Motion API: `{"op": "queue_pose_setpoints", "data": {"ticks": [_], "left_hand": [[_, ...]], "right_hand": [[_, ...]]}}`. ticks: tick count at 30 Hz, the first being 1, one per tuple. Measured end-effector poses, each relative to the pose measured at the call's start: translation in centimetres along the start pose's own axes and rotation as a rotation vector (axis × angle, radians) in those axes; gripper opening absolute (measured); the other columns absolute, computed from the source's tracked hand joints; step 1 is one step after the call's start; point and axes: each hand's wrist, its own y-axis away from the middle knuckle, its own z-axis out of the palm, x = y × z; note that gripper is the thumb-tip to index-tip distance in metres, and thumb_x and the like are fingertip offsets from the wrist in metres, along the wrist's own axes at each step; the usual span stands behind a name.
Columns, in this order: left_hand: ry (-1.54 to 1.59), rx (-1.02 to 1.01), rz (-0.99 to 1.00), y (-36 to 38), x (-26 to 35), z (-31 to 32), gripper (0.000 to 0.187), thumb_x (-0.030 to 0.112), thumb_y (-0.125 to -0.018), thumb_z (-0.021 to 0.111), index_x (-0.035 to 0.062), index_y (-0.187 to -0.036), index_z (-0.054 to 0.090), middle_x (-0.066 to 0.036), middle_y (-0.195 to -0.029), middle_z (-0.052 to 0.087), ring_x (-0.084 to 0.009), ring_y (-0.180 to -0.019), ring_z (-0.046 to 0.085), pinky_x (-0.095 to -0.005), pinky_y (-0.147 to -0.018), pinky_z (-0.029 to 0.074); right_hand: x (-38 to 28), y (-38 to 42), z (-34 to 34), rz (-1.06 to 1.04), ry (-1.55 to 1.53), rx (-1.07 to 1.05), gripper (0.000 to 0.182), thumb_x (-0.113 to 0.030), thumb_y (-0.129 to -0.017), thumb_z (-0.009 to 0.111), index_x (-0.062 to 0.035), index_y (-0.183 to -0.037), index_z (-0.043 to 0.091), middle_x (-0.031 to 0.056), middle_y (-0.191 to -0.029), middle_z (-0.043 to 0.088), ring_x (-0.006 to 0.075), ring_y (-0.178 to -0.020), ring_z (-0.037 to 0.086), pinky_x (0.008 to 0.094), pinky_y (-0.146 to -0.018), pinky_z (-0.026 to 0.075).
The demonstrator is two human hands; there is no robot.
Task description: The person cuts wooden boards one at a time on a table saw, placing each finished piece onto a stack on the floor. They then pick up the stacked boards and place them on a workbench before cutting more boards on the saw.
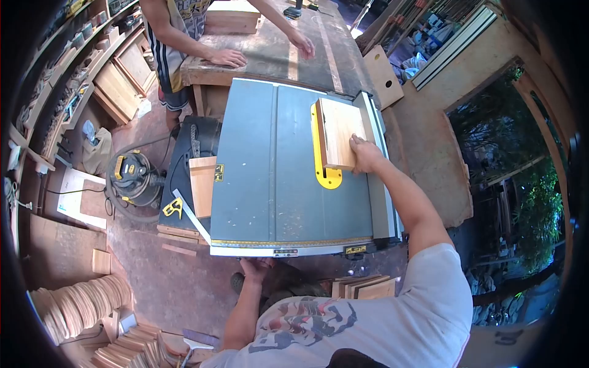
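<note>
A flat wooden board (338,132) lies on the grey table saw top (270,178), over the yellow throat plate (325,175) and against the fence (379,165) on the right. My right hand (365,153) presses on the board's near right corner, fingers on the wood. My left hand (256,268) reaches down below the saw's front edge, fingers curled at the underside of the front rail; what it touches is hidden.
Another person stands at the workbench (276,49) beyond the saw, both hands flat on it. A second board (202,184) rests on the saw's left side. A yellow shop vacuum (135,178) sits on the floor left. Stacks of round wooden discs (80,303) lie near left.
</note>
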Motion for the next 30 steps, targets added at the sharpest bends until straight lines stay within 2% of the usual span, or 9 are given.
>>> {"op": "queue_pose_setpoints", "data": {"ticks": [2,5,15,20,23,25,26,28,30], "left_hand": [[0.204,-0.050,-0.036,-0.1,-0.7,-1.9,0.058,0.055,-0.097,0.043,0.0034,-0.112,0.063,-0.013,-0.100,0.068,-0.0310,-0.085,0.064,-0.0457,-0.073,0.053],[0.035,0.304,0.063,0.3,0.5,3.8,0.057,0.055,-0.098,0.042,0.0037,-0.114,0.062,-0.013,-0.099,0.067,-0.0312,-0.084,0.063,-0.0452,-0.071,0.052],[-0.010,0.158,0.059,-0.6,0.0,2.5,0.062,0.060,-0.099,0.039,0.0064,-0.124,0.057,-0.013,-0.111,0.065,-0.0307,-0.088,0.063,-0.0445,-0.067,0.052],[-0.071,0.090,0.033,0.2,0.7,2.7,0.069,0.065,-0.098,0.039,0.0085,-0.134,0.054,-0.014,-0.121,0.065,-0.0323,-0.102,0.067,-0.0458,-0.073,0.058],[-0.017,0.048,0.039,-0.3,0.6,3.6,0.069,0.065,-0.098,0.040,0.0083,-0.134,0.054,-0.014,-0.122,0.065,-0.0306,-0.103,0.067,-0.0451,-0.073,0.058],[0.309,0.110,-0.035,-0.5,0.2,4.0,0.070,0.066,-0.097,0.040,0.0086,-0.134,0.056,-0.013,-0.123,0.066,-0.0285,-0.107,0.066,-0.0457,-0.085,0.057],[0.638,0.125,-0.103,-0.8,0.1,4.5,0.070,0.066,-0.097,0.041,0.0089,-0.133,0.056,-0.012,-0.123,0.066,-0.0279,-0.108,0.065,-0.0459,-0.089,0.056],[0.596,0.190,-0.084,-0.9,0.6,4.6,0.070,0.067,-0.097,0.041,0.0088,-0.134,0.056,-0.013,-0.125,0.065,-0.0280,-0.112,0.063,-0.0466,-0.095,0.053],[-0.138,0.289,0.067,-0.4,0.3,2.6,0.072,0.067,-0.096,0.042,0.0083,-0.137,0.054,-0.015,-0.131,0.061,-0.0292,-0.117,0.060,-0.0477,-0.101,0.050]], "right_hand": [[0.5,-0.2,0.2,0.001,0.005,0.011,0.117,-0.033,-0.057,0.092,0.0030,-0.151,0.031,0.0223,-0.160,0.031,0.0329,-0.144,0.038,0.0406,-0.118,0.035],[-0.3,-1.9,-0.6,0.016,-0.005,0.037,0.122,-0.033,-0.054,0.094,0.0042,-0.151,0.031,0.0220,-0.160,0.031,0.0333,-0.141,0.042,0.0377,-0.115,0.038],[3.5,-8.6,-0.9,-0.015,-0.004,0.112,0.120,-0.033,-0.055,0.093,0.0063,-0.150,0.032,0.0255,-0.158,0.032,0.0348,-0.139,0.045,0.0353,-0.114,0.040],[3.4,-11.9,-4.0,0.069,-0.014,0.008,0.110,-0.020,-0.054,0.095,0.0067,-0.144,0.038,0.0256,-0.155,0.037,0.0376,-0.130,0.053,0.0384,-0.107,0.047],[4.4,-14.9,-3.2,0.096,0.024,0.061,0.110,-0.019,-0.056,0.095,0.0053,-0.145,0.036,0.0246,-0.151,0.042,0.0365,-0.128,0.055,0.0385,-0.107,0.048],[5.2,-17.2,-2.7,0.146,0.021,0.086,0.108,-0.016,-0.056,0.094,0.0039,-0.145,0.036,0.0230,-0.149,0.045,0.0349,-0.129,0.055,0.0388,-0.107,0.048],[5.5,-18.5,-2.4,0.169,0.012,0.098,0.107,-0.015,-0.056,0.094,0.0032,-0.145,0.036,0.0222,-0.148,0.046,0.0340,-0.129,0.055,0.0389,-0.106,0.049],[6.1,-20.4,-2.2,0.196,-0.011,0.097,0.105,-0.014,-0.057,0.094,0.0022,-0.144,0.038,0.0202,-0.147,0.048,0.0330,-0.129,0.055,0.0396,-0.106,0.049],[6.0,-21.1,-2.5,0.229,-0.013,0.073,0.097,-0.012,-0.061,0.091,0.0002,-0.143,0.039,0.0182,-0.147,0.049,0.0331,-0.129,0.056,0.0412,-0.105,0.050]]}}
